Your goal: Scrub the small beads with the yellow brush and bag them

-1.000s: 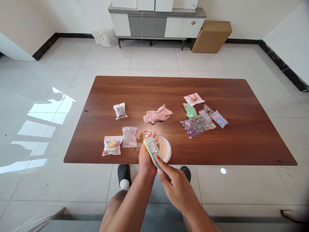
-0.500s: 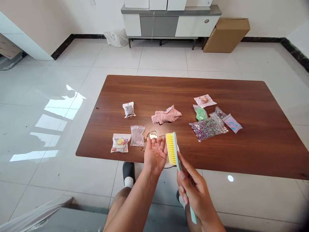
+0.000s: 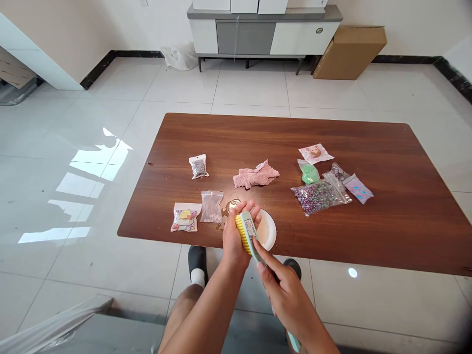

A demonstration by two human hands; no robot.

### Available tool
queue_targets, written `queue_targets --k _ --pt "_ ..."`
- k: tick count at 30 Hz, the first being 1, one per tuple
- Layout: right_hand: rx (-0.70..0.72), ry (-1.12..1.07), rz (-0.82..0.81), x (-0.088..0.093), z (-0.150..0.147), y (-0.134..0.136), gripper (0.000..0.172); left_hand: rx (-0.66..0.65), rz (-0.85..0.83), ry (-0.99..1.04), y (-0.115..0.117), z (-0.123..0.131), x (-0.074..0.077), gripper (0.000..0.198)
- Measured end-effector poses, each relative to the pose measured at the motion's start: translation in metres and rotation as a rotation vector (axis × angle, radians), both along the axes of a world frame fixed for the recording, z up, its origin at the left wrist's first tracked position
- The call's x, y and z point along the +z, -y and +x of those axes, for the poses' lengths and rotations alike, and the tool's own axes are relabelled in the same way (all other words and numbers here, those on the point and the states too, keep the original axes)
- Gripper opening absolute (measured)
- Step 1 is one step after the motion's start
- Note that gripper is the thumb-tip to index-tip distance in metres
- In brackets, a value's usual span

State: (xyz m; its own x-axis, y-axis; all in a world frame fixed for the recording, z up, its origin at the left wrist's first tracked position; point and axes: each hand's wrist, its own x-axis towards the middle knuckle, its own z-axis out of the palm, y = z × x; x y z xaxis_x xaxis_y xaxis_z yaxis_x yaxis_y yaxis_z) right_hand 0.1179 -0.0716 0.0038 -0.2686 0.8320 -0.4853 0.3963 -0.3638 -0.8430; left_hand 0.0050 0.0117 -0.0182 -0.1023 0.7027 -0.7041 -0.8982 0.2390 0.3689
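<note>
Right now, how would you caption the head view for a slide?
Right hand holds the brush, bristles toward the left hand, with dish and cloth on the table.

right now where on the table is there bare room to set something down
Bare: the table, behind the pink cloth and right of the blue-patterned packet. Crowded: the near edge, where the left hand and yellow-bristled brush cover part of the white plate near the ziplock bag; and around the purple bead bag.

Far beyond the grip stands a white-and-grey sideboard (image 3: pixel 245 38), with a tilted cardboard box (image 3: pixel 348 53) to its right and a crumpled plastic bag (image 3: pixel 180 57) to its left.
</note>
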Motion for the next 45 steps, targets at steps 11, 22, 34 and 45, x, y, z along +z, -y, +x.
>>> queue_targets --k 11,22,34,45 --pt "0.108 0.167 0.283 -0.001 0.000 -0.001 0.051 0.068 0.019 -0.053 0.003 0.006 0.001 0.023" --pt "0.113 0.139 0.273 0.001 -0.002 -0.001 0.050 0.084 0.086 -0.101 0.006 0.003 -0.003 0.033" --pt "0.189 0.224 0.335 0.002 0.002 -0.002 0.051 0.083 0.064 -0.099 0.007 0.003 0.000 0.035" --pt "-0.025 0.245 0.571 -0.016 -0.005 0.000 0.050 0.022 0.057 0.013 0.013 0.014 0.008 0.037"
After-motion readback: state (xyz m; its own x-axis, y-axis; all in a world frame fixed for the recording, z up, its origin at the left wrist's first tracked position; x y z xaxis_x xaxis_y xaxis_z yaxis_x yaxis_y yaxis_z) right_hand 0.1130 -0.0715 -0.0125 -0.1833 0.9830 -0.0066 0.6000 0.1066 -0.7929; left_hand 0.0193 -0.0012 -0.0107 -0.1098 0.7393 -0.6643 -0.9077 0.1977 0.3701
